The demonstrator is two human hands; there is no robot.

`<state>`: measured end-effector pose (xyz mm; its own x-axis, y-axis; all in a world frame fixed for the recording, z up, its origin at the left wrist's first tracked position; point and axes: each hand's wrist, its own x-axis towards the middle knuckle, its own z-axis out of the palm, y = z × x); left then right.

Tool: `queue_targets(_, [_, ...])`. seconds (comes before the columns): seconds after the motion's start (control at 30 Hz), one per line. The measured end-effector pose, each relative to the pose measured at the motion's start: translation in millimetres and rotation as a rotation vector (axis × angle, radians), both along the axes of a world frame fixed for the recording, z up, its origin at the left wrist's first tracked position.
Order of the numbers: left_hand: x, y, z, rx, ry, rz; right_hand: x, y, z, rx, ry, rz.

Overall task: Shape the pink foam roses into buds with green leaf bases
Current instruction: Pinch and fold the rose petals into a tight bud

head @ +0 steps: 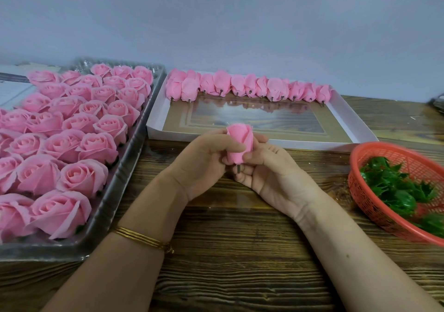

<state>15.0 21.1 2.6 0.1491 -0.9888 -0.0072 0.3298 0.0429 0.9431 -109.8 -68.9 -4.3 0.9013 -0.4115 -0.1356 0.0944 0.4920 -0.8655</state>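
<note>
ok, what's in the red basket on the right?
Green leaf bases, heaped loosely in the red mesh basket. Anything under the heap is hidden, and the frame edge cuts off its right side.

Pretty simple backdrop tbh: a pale blue-grey wall (240, 23) runs across the back. The counter (240, 251) is dark brown wood with heavy, rough grain, and the light's soft and even.

A dark wood-grain table (240, 251) carries a clear plastic tray (125, 191) of open pink roses at left, a white box lid (355, 119) behind, and a red basket (360, 165) at right.
</note>
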Motion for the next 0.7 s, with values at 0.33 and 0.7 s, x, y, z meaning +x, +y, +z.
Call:
queue_targets(0.33, [-5.5,-4.4,-3.7,0.061,0.028,0.138,0.6,3.8,1.7,-0.015,0.012,-0.095])
queue_targets(0.7, [-2.2,-3.6,0.6,-0.004,0.227,0.050,2.1,4.3,0.5,-0.046,0.020,-0.173])
